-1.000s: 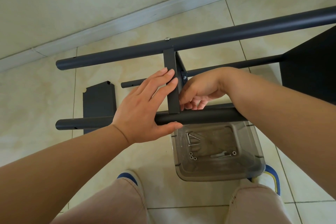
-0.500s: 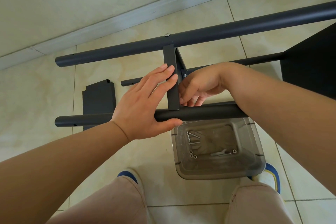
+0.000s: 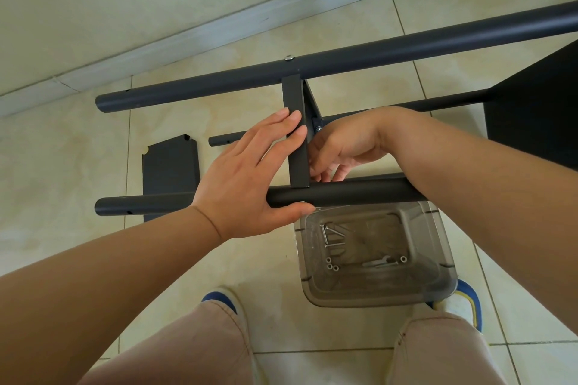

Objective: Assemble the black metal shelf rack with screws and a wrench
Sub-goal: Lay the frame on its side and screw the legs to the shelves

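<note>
As we look down from the head camera, our left hand point(image 3: 247, 178) lies flat and wide on the rack: straight fingers press the upright crossbar point(image 3: 296, 134), and the thumb hooks under the near tube point(image 3: 344, 192). Our right hand point(image 3: 341, 147) reaches in from the right behind that crossbar, its fingers curled down just above the near tube; we cannot tell whether they pinch anything, for the tips are hidden. The crossbar joins the near tube to the far tube point(image 3: 344, 59), where a screw head point(image 3: 289, 57) sits on top. A thinner rod point(image 3: 225, 141) runs between them, lower down. To the left a flat black panel point(image 3: 170, 169) lies on the tile floor point(image 3: 78, 166). Just nearer than the near tube stands a clear bin point(image 3: 438, 259) holding loose screws point(image 3: 330, 236), nuts point(image 3: 331, 266) and a small wrench point(image 3: 378, 262). Our shoes point(image 3: 219, 300) and trouser knees show at the near edge.
</note>
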